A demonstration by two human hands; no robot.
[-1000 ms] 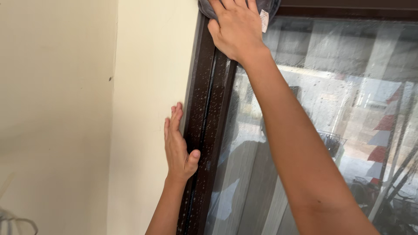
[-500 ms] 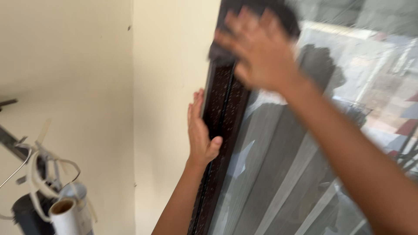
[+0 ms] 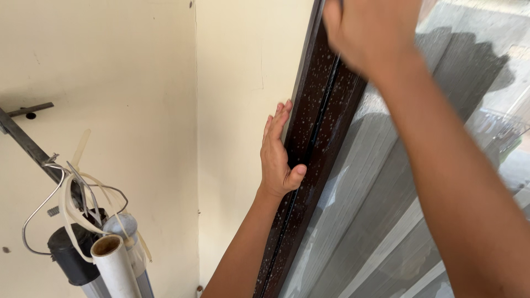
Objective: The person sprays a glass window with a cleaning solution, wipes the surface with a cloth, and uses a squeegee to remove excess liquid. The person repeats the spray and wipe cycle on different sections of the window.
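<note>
Brown window frame [image 3: 317,127] braced by flat left hand [image 3: 279,157]; right hand [image 3: 372,33] lower, blurred, grip unclear

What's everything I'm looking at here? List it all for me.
window frame: one, dark brown, speckled with pale spots, runs up the middle
window glass: one pane, see-through with reflections, right of the frame
wall: cream, left half, with an inside corner
metal bar: one, dark, slanting on the wall at far left
pipes: a few, white and grey, standing at lower left
dark cap: one, black, on a pipe end at lower left
wire hook: one, grey metal, looped over the pipes
left hand: flat against the wall edge, thumb on the frame
right hand: blurred, raised at the top of the frame; whether it holds anything cannot be told
</note>
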